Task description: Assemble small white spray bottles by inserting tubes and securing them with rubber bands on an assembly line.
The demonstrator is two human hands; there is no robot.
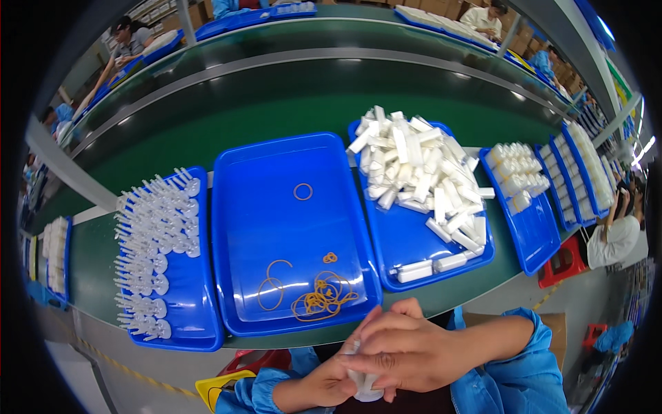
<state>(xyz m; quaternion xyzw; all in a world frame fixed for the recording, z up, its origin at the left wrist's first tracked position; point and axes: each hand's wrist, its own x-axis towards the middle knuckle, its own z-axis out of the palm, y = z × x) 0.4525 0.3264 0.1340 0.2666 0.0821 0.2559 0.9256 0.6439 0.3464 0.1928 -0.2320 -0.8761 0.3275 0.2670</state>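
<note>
Close to my body, below the table edge, both hands are closed together around a white, partly clear piece (367, 395). My left hand (329, 381) holds it from the left. My right hand (417, 350) lies over it, fingers bent across the top. Most of the piece is hidden by my fingers, so its kind cannot be made out. Just beyond my hands is a blue tray (276, 207) with yellow-brown rubber bands (324, 298) near its front, a few lying singly. To its right, another blue tray (393, 238) carries a heap of white oblong packs (414, 162).
At left, a blue tray (186, 290) holds rows of clear plastic parts with thin stems (155, 234). Bundled white pieces (514, 169) fill part of a tray at right, beside upright stacked trays (583, 172). A green conveyor (276, 103) runs behind; other people work beyond it.
</note>
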